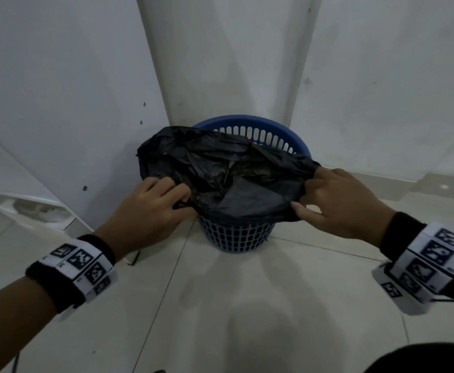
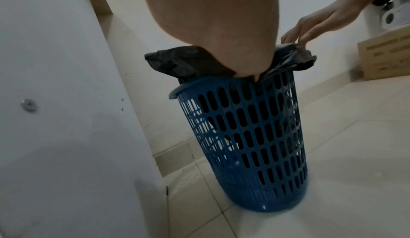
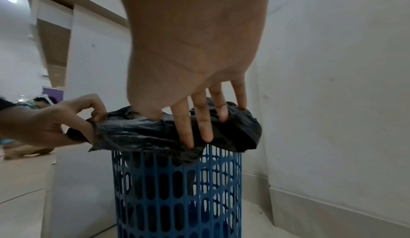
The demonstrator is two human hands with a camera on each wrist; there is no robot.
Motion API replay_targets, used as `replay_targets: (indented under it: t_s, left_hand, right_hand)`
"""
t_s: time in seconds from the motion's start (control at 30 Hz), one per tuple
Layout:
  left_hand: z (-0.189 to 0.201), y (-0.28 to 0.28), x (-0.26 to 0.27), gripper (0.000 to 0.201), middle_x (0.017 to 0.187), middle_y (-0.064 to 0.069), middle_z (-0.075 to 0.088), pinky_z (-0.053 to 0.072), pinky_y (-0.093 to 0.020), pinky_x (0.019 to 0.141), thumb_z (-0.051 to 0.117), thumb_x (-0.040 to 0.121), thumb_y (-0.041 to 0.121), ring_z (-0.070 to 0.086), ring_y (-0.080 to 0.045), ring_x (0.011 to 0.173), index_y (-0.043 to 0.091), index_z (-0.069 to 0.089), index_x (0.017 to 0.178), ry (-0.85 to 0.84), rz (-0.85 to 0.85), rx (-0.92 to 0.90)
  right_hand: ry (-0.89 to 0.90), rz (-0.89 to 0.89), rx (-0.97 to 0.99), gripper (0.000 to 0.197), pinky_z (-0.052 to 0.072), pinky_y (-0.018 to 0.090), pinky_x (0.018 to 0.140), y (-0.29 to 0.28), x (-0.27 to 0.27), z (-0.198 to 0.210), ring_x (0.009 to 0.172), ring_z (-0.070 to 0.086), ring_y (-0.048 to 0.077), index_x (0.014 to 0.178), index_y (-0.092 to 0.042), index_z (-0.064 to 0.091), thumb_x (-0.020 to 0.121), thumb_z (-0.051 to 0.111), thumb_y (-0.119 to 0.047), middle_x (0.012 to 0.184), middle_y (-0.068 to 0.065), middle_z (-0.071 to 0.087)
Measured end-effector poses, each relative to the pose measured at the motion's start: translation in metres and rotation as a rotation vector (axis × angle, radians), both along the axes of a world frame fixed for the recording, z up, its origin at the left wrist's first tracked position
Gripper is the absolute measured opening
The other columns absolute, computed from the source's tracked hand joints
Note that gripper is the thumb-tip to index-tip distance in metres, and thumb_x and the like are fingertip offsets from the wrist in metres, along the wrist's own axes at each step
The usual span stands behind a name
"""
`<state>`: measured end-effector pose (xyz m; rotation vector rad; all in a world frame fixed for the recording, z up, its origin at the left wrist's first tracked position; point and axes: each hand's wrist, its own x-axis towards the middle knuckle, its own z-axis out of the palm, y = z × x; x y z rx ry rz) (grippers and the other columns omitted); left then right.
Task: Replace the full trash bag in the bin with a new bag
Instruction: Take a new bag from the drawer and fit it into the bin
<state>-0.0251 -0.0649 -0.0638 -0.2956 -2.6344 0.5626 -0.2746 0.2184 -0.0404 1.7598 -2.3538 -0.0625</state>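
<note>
Against wall corner (image 1: pixel 228 63): bin (image 1: pixel 236 235) | left hand (image 1: pixel 150 208), right hand (image 1: pixel 339 200) both grip black bag (image 1: pixel 220 168) rim

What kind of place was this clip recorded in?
Probably an indoor corner of a home or office: pale floor tiles, plain white walls with a skirting board, and a blue slotted bin whose black bag both hands hold.

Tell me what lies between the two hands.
In the head view, the open mouth of the black bag stretches between the left hand and right hand, over the blue bin.
</note>
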Motion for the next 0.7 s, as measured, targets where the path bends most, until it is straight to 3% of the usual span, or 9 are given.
replay_targets:
  t_s: [0.13, 0.23, 0.27, 0.37, 0.43, 0.5, 0.57, 0.6, 0.7]
  left_hand:
    - [-0.007, -0.01, 0.01, 0.032, 0.098, -0.007, 0.066, 0.041, -0.05, 0.091, 0.063, 0.071, 0.032, 0.059, -0.033, 0.09, 0.026, 0.076, 0.1, -0.149, 0.238, 0.061]
    - [0.014, -0.005, 0.011, 0.027, 0.09, 0.004, 0.073, 0.039, -0.054, 0.1, 0.064, 0.077, 0.048, 0.066, -0.029, 0.09, 0.027, 0.078, 0.086, -0.033, 0.3, 0.149]
    - [0.025, -0.002, 0.008, 0.029, 0.092, 0.006, 0.074, 0.039, -0.051, 0.1, 0.063, 0.08, 0.051, 0.066, -0.028, 0.092, 0.026, 0.078, 0.082, 0.026, 0.28, 0.198]
    - [0.063, 0.008, -0.01, 0.033, 0.108, 0.007, 0.074, 0.037, -0.045, 0.097, 0.062, 0.085, 0.052, 0.062, -0.03, 0.105, 0.027, 0.075, 0.067, 0.157, 0.192, 0.281]
    - [0.077, 0.007, -0.029, 0.03, 0.115, 0.005, 0.072, 0.038, -0.041, 0.093, 0.062, 0.087, 0.045, 0.059, -0.03, 0.108, 0.026, 0.077, 0.07, 0.164, 0.13, 0.312]
    - [0.079, 0.001, -0.049, 0.027, 0.133, -0.002, 0.065, 0.041, -0.044, 0.098, 0.06, 0.089, 0.04, 0.055, -0.033, 0.119, 0.025, 0.08, 0.098, 0.075, 0.145, 0.265]
    - [0.073, -0.004, -0.066, 0.054, 0.159, -0.007, 0.038, 0.031, -0.057, 0.111, 0.052, 0.09, 0.05, 0.038, -0.035, 0.141, 0.031, 0.058, 0.14, -0.134, 0.308, 0.147]
    - [0.065, -0.007, -0.071, 0.065, 0.166, -0.006, 0.022, 0.023, -0.062, 0.114, 0.046, 0.091, 0.057, 0.025, -0.034, 0.15, 0.035, 0.04, 0.152, -0.223, 0.388, 0.092]
    - [0.039, -0.012, -0.076, 0.067, 0.168, -0.001, 0.003, 0.014, -0.064, 0.117, 0.023, 0.095, 0.066, 0.002, -0.029, 0.155, 0.041, 0.024, 0.156, -0.388, 0.496, 0.155]
  right_hand:
    - [-0.09, -0.108, 0.028, 0.052, 0.046, 0.038, 0.085, -0.007, -0.011, -0.014, 0.092, 0.062, 0.021, 0.081, -0.032, 0.077, 0.09, 0.032, -0.056, 0.082, -0.009, 0.07]
    - [-0.05, -0.183, -0.05, 0.05, 0.036, 0.04, 0.104, -0.018, -0.012, -0.002, 0.07, 0.063, 0.016, 0.06, -0.027, 0.068, 0.093, 0.041, -0.055, 0.063, -0.007, 0.066]
    - [-0.018, -0.173, -0.127, 0.051, 0.038, 0.04, 0.102, -0.024, -0.012, 0.006, 0.059, 0.058, 0.017, 0.054, -0.023, 0.061, 0.094, 0.045, -0.051, 0.053, -0.006, 0.059]
    - [-0.005, -0.072, -0.283, 0.044, 0.043, 0.033, 0.066, -0.047, -0.012, 0.029, 0.052, 0.047, 0.022, 0.053, -0.02, 0.053, 0.092, 0.055, -0.041, 0.051, -0.004, 0.048]
    - [-0.074, -0.048, -0.229, 0.032, 0.047, 0.034, 0.062, -0.066, -0.016, 0.036, 0.072, 0.057, 0.025, 0.068, -0.02, 0.065, 0.088, 0.058, -0.044, 0.072, -0.001, 0.061]
    - [-0.105, -0.136, -0.02, 0.033, 0.052, 0.042, 0.083, -0.083, -0.02, 0.033, 0.105, 0.055, 0.029, 0.098, -0.027, 0.071, 0.089, 0.056, -0.054, 0.113, 0.004, 0.063]
    - [-0.121, -0.253, 0.222, 0.049, 0.035, 0.056, 0.11, -0.094, -0.025, 0.025, 0.139, 0.033, 0.034, 0.13, -0.037, 0.059, 0.091, 0.046, -0.065, 0.155, 0.006, 0.036]
    - [-0.145, -0.306, 0.295, 0.057, 0.022, 0.062, 0.116, -0.097, -0.026, 0.022, 0.148, 0.017, 0.035, 0.142, -0.042, 0.047, 0.092, 0.04, -0.069, 0.164, 0.002, 0.018]
    - [-0.205, -0.396, 0.372, 0.072, 0.004, 0.066, 0.118, -0.1, -0.034, 0.014, 0.153, -0.008, 0.032, 0.152, -0.049, 0.024, 0.087, 0.029, -0.081, 0.168, -0.002, -0.005]
